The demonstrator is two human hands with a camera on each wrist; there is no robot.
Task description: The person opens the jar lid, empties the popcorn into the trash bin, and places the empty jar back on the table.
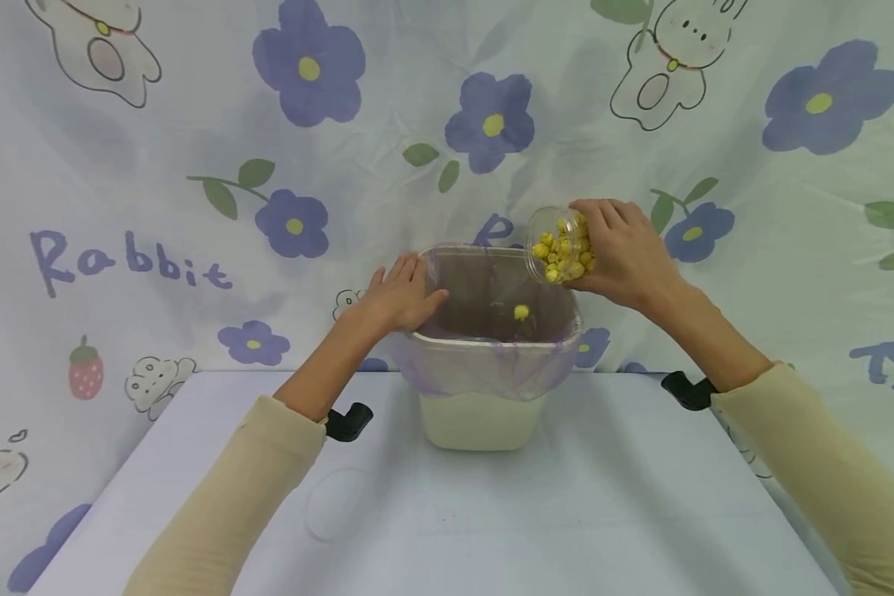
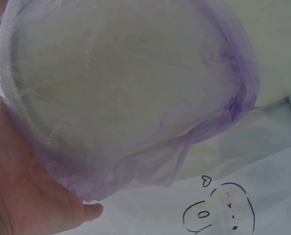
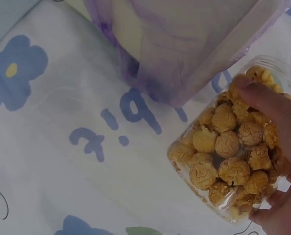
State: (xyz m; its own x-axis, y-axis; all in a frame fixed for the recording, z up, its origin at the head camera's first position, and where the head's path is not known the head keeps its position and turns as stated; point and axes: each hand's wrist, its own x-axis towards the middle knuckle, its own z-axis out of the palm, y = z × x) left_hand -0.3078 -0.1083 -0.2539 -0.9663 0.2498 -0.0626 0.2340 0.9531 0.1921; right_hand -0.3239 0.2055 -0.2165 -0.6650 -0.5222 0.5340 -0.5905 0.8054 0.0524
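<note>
My right hand (image 1: 626, 252) grips a clear plastic jar (image 1: 545, 220), tipped on its side with its mouth towards the left, above the right side of a bin (image 1: 484, 424). Yellow popcorn (image 1: 564, 255) fills much of the jar; in the right wrist view the popcorn (image 3: 226, 144) shows through its wall. One loose piece of popcorn (image 1: 521, 312) is in the bin's opening below the jar. A thin purple plastic bag (image 1: 484, 368) lines the bin and folds over its rim. My left hand (image 1: 398, 300) rests against the bin's left rim over the bag, fingers mostly straight.
The bin stands on a white table (image 1: 447, 530) near its far edge. Behind hangs a pale cloth (image 1: 387, 165) printed with blue flowers, rabbits and lettering. A black strap piece (image 1: 348, 422) sits at the left wrist, another black piece (image 1: 688, 391) at the right.
</note>
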